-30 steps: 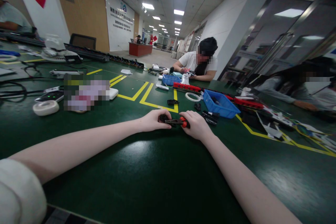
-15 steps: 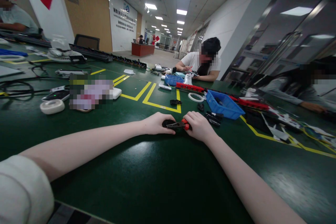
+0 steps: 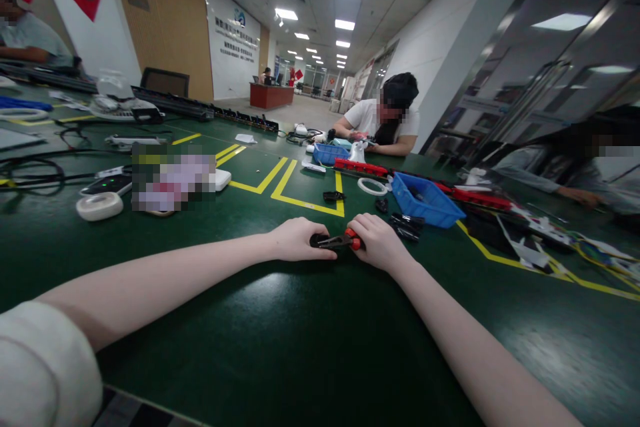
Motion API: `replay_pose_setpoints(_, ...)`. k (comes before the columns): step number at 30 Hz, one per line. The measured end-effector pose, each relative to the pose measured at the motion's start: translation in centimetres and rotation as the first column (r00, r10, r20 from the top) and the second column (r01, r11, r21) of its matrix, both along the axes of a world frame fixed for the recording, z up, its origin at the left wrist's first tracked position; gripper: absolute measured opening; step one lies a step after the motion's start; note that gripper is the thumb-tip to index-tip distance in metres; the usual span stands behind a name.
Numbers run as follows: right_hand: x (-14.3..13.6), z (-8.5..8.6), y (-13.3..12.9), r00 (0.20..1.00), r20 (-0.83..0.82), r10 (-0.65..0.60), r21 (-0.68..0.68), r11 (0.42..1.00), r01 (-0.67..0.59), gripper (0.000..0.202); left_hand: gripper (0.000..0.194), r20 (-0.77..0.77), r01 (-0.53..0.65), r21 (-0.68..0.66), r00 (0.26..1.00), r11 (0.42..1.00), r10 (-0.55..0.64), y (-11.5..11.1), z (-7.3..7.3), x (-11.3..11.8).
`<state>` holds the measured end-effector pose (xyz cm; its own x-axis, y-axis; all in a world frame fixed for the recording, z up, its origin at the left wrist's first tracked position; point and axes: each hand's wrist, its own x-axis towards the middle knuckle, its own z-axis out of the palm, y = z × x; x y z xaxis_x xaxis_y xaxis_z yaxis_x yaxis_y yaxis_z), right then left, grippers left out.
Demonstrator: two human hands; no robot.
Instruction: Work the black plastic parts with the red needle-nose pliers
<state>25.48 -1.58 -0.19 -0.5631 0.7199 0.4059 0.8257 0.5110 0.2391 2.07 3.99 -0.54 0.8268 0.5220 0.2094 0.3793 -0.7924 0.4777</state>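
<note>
My right hand (image 3: 376, 239) is closed round the red handles of a pair of pliers (image 3: 339, 241). Their dark jaws point left, toward my left hand (image 3: 301, 239). Between its thumb and fingers, my left hand pinches a small black part (image 3: 319, 240), mostly hidden by the fingers. The jaw tips reach this part, but whether they grip it I cannot tell. Both hands are just above the green table (image 3: 280, 360). Beyond them lie a small black piece (image 3: 333, 196) and, to the right, several shiny black pieces (image 3: 406, 227).
A blue bin (image 3: 425, 200) stands right of my hands, with a white ring (image 3: 374, 186) beside it. Red strips (image 3: 480, 199) run behind the bin. On the left are a phone (image 3: 173, 183) and a white case (image 3: 99, 207). A co-worker (image 3: 383, 113) sits across the table.
The pliers' jaws look slightly wider apart at the black part. Both hands stay in nearly the same place, still holding the same things.
</note>
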Motion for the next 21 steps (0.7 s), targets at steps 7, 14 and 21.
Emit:
replay_pose_setpoints(7,0.06,-0.02,0.0,1.0,-0.018,0.013,0.013,1.0,-0.013,0.027,0.042,-0.012,0.019,0.014,1.0,1.0,-0.019,0.01,-0.1,0.0)
replay_pose_setpoints(14,0.1,-0.02,0.02,0.999,-0.038,0.02,0.03,0.999,-0.019,0.033,0.041,-0.007,0.035,0.021,0.999,0.999,-0.035,-0.03,0.03,-0.04)
replay_pose_setpoints(21,0.27,-0.12,0.08,0.999,-0.05,0.013,0.019,1.0,-0.012,0.029,0.042,-0.022,0.03,0.023,0.999,0.999,-0.029,-0.09,0.1,-0.09)
